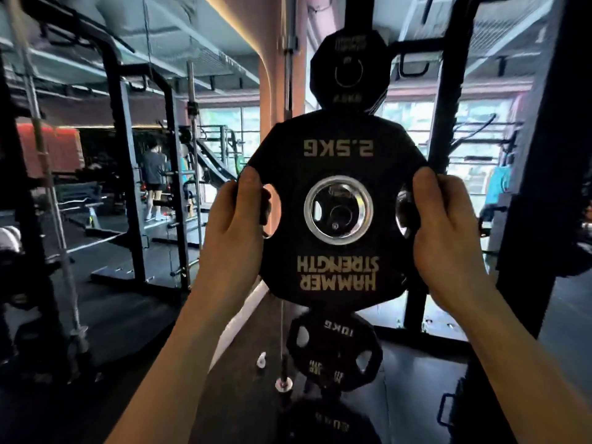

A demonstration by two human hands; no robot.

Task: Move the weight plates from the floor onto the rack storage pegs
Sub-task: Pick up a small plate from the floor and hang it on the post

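Head view, both hands gripping a 2.5KG plate (338,216) upright, left hand (238,219) and right hand (448,232) curling around its side cutouts, 10KG plate (333,354) hanging below, smaller plate (349,68) sitting above.

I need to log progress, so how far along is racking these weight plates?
Done: a small plate hangs on the rack above, and a 10KG plate sits lower down. In hand: both the left hand and right hand grip the 2.5KG plate, lifted at the rack. Left: seating it.

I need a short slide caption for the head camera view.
Both hands, left and right, hold a 2.5 kg plate upright before the rack.
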